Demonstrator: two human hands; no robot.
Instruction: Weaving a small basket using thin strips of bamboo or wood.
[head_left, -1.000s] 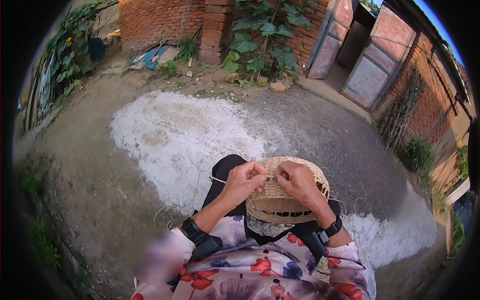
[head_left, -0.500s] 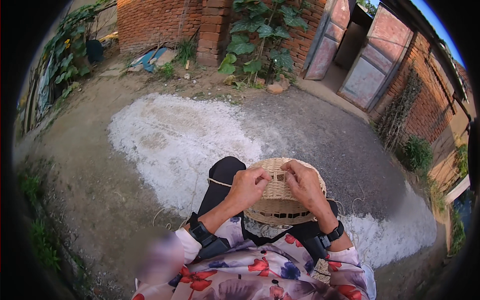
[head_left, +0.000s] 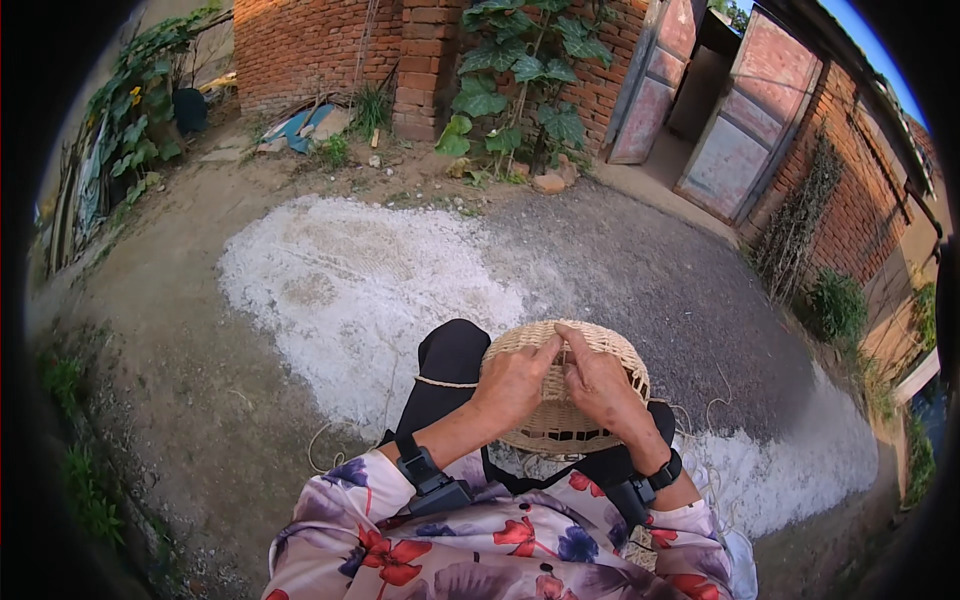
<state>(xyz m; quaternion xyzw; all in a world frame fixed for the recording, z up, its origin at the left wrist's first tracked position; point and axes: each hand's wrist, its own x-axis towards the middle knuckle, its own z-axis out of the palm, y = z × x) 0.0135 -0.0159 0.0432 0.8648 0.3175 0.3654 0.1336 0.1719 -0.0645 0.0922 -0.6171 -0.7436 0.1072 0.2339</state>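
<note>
A pale woven basket point(head_left: 555, 420), of straw-like cord, rests between my knees, with a band of openings along its near side. My left hand point(head_left: 520, 383) lies over the basket's left part, fingers closed and pointing at its far side. My right hand point(head_left: 602, 385) is closed on the weave from the right, index finger stretched forward. The fingertips of both hands meet near the basket's far edge; any strand between them is too small to make out. A thin cord point(head_left: 445, 382) crosses my left knee point(head_left: 450, 350).
White powdery ground point(head_left: 350, 260) and dark gravel point(head_left: 640, 270) spread ahead. Loose cord point(head_left: 718, 390) trails at the right. Farther off stand a brick wall point(head_left: 315, 50), a leafy vine point(head_left: 520, 80) and a worn metal door point(head_left: 745, 120). Weeds point(head_left: 90, 490) grow at the left.
Both hands have moved toward the basket's far edge and closer together; their fingertips now meet. Earlier they were apart, with a small gap in the weave showing between them.
</note>
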